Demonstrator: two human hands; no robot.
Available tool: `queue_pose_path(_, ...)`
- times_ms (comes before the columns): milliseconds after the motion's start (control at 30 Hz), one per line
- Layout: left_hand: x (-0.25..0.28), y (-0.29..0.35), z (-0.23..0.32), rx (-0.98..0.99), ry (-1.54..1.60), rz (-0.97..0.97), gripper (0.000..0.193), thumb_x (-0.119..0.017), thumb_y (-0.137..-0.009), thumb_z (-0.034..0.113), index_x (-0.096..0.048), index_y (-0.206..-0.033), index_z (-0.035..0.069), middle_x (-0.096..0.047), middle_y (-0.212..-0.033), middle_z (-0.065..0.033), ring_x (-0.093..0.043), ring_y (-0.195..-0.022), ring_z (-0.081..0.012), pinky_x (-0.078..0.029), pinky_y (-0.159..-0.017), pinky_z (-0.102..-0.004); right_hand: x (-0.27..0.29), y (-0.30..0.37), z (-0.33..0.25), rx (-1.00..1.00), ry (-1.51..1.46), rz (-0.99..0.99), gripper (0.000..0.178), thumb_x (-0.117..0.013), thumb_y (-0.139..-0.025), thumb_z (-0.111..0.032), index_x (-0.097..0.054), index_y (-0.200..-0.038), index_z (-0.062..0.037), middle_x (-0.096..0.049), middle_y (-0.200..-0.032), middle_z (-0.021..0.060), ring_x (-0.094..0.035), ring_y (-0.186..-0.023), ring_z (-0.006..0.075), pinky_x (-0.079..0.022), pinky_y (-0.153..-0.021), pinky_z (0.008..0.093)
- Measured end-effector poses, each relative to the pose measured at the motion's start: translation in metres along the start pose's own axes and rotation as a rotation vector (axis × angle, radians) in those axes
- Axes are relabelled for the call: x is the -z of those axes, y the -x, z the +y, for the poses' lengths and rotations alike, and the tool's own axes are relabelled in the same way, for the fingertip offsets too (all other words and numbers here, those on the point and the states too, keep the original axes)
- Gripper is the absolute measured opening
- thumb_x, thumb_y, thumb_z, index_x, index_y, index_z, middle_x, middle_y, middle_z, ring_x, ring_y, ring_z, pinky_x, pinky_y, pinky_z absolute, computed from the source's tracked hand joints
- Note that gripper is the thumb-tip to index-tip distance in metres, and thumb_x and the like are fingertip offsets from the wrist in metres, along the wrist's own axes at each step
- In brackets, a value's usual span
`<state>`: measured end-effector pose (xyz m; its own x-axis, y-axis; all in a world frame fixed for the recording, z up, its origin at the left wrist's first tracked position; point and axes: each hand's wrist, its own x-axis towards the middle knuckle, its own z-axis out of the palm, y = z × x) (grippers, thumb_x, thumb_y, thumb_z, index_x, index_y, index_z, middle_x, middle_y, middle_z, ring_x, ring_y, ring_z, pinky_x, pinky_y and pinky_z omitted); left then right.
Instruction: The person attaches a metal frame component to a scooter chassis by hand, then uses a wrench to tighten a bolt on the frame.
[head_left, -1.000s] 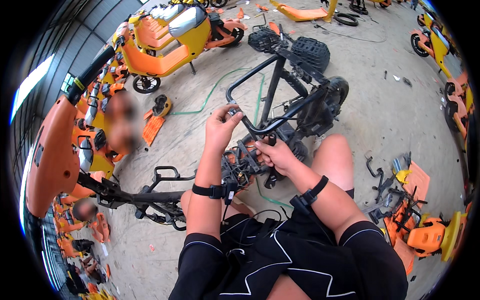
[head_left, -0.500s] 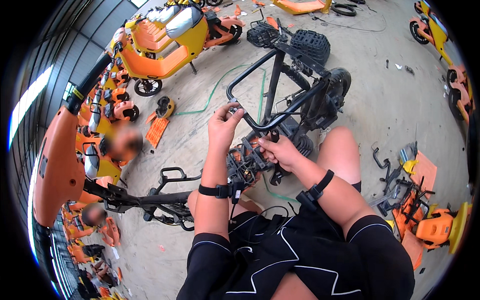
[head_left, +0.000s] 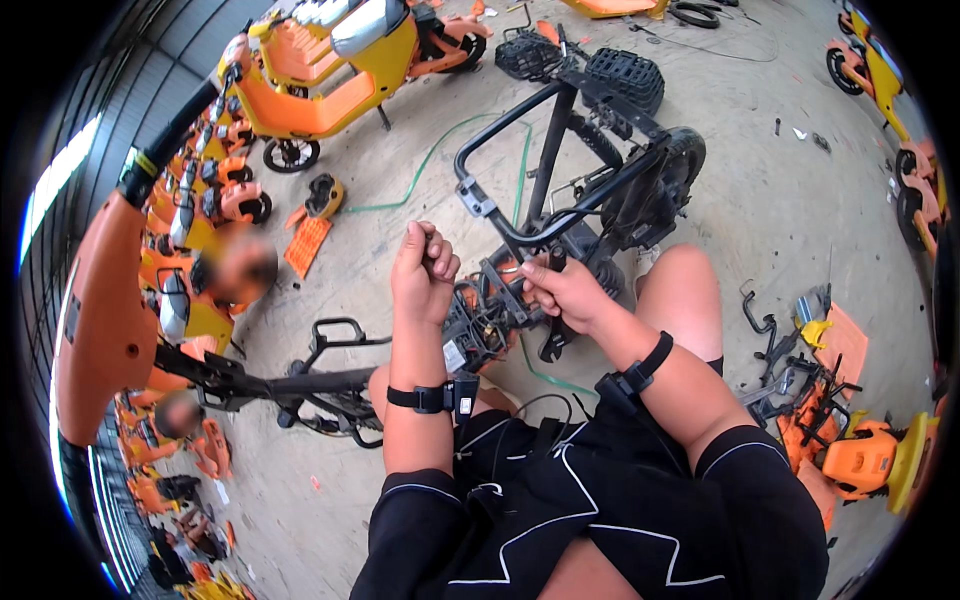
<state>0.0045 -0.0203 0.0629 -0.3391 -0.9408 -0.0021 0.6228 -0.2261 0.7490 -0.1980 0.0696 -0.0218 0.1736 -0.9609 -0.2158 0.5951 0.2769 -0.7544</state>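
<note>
Just right of my left hand [head_left: 424,272], which is fisting shut around something thin I cannot make out, my right hand [head_left: 562,290] is gripping the stripped scooter frame [head_left: 560,180]; the wiring cluster [head_left: 482,322] is sitting between them, nearer my left.

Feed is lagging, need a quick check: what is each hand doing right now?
Left hand: closed in a fist; what it grips cannot be told.
Right hand: fingers closed on a part of the stripped black scooter frame.
</note>
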Motion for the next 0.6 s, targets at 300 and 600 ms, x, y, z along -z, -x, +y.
queue_pose_path(300,0.037,0.043,-0.035,0.107,0.13,0.039,0.024,-0.045,-0.102,0.02,-0.058,-0.114,0.004,-0.057,-0.082,-0.0042,-0.046,-0.059,-0.0135,-0.036,-0.053,-0.0278,0.001,0.019,-0.009,0.022,-0.05,-0.022,0.024,-0.066,-0.099,-0.026,-0.063,-0.104,-0.0027,-0.062,-0.084,0.0014,-0.048,-0.056,0.0044,-0.036,-0.045,0.0203)
queue_pose_path(600,0.057,0.035,-0.043,0.144,0.181,0.167,0.033,-0.048,-0.103,0.039,-0.058,-0.104,0.008,-0.06,-0.087,-0.0074,-0.055,-0.074,-0.0178,-0.041,-0.058,-0.0299,-0.001,0.008,0.011,-0.027,0.033,-0.006,0.028,-0.064,-0.1,-0.028,-0.064,-0.108,-0.001,-0.066,-0.087,0.0054,-0.047,-0.055,0.0047,-0.035,-0.045,0.0194)
